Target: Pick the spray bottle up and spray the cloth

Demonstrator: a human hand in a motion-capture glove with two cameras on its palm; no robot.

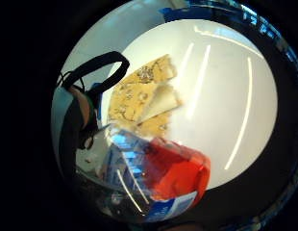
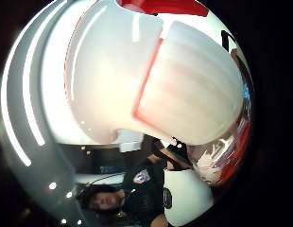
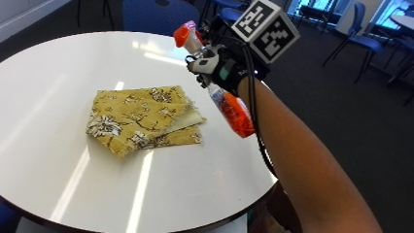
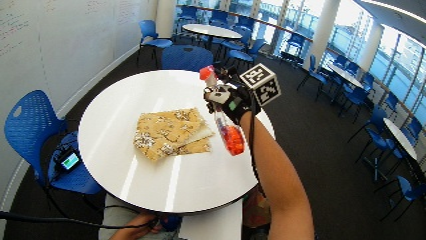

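Forearm: closest thing in the outside view, bare arm reaching in from the near edge of the bench up toward the bottle.
Right hand (image 3: 223, 70): black glove, fingers curled round the neck of the spray bottle (image 3: 220, 82), so it's got hold of it and it's lifted up off the bench.
Bottle position: tilted, orange nozzle head at the top pointing away over the bench, the clear body with the orange-red label hanging down below the hand, out over the bench's edge on the person's side.
Thumb side palm view: pretty much filled by the white trigger head with red trim (image 2: 151, 80), right up against the palm.
Little finger side palm view: red label and clear plastic of the bottle up close, cloth further off beyond it.
Cloth (image 3: 144, 119): yellow with a dark floral print, folded, lying flat around the middle of the bench, beside and below the bottle, not touching it.
Bench (image 3: 58, 73): round, white, shiny with light streaks on it.
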